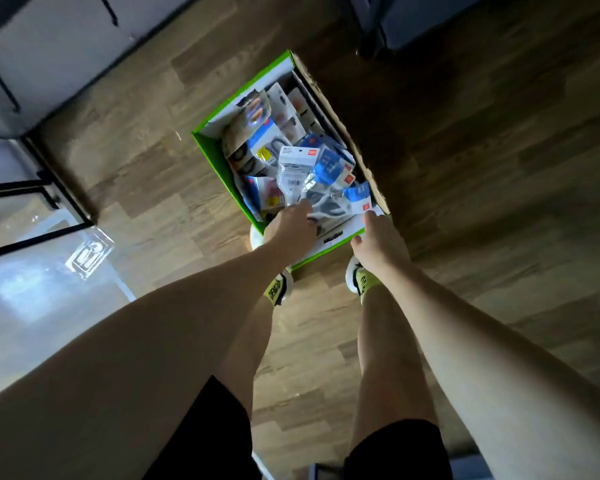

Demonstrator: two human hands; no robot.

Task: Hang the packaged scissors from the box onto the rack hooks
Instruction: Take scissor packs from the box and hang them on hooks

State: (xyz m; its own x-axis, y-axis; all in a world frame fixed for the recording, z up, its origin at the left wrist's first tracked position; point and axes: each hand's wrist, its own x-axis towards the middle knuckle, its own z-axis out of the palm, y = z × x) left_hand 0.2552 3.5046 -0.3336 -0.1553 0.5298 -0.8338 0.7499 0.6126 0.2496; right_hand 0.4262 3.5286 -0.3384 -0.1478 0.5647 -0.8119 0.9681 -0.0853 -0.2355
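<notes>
Both hands reach into box (215,157) on floor (465,168). Left hand (291,225) fingers curled on scissors packs (312,174); right hand (378,237) at near rim, grip unclear.

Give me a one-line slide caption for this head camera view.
Both hands, left and right, reach into a green-edged box of packaged scissors on the wooden floor.

Box (211,157) was bright green outside, white inside; packs (329,168) mostly blue and white, floor (465,168) brown woodgrain, socks (274,289) neon yellow.
</notes>
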